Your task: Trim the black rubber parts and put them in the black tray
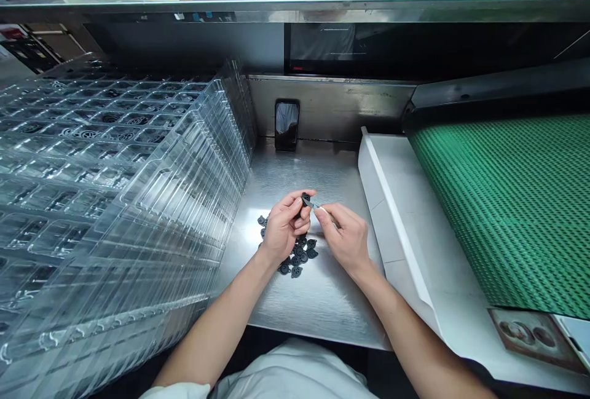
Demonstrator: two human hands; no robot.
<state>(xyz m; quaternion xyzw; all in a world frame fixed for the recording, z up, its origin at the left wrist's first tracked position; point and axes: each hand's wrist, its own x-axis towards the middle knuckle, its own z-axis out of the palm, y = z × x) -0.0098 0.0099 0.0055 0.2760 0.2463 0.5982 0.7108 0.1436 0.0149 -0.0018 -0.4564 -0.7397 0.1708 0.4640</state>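
My left hand (283,224) is closed on a small black plastic part (305,198), held up over the metal worktop (322,300). Close by on its right, my right hand (343,233) pinches a thin, pale blue-white piece (315,206) whose tip meets the black part. Its exact kind is too small to tell. Beneath the hands lies a loose pile of round black plastic parts (297,254), partly covered by my left hand and wrist.
Tall stacked clear plastic trays (193,159) with black parts in their pockets rise on the left. A phone (286,125) leans against the back wall. To the right stand a white trough (405,202) and a green conveyor belt (516,202). A shelf (322,10) spans above.
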